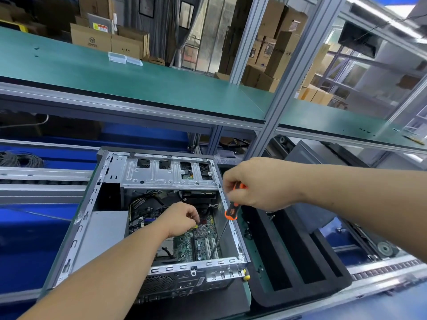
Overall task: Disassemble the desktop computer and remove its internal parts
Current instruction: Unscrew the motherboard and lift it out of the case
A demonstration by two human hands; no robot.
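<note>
The open desktop case (111, 218) lies on its side on the bench, with the green motherboard (203, 243) showing inside. My left hand (182, 218) reaches into the case, its fingers curled over something small near the board's upper part; what it holds is hidden. My right hand (256, 183) grips the orange-and-black screwdriver (231, 211) above the case's right wall. The shaft runs down into the case, its tip near the board's lower right corner. A silver drive cage (171, 172) spans the far end, with bundled cables (147, 199) beneath it.
A black foam tray (291, 257) with long slots lies right of the case. A green shelf (138, 82) runs overhead, carrying two clear plastic boxes (124, 58). An aluminium post (288, 88) rises behind the case. Cardboard boxes stand in the background.
</note>
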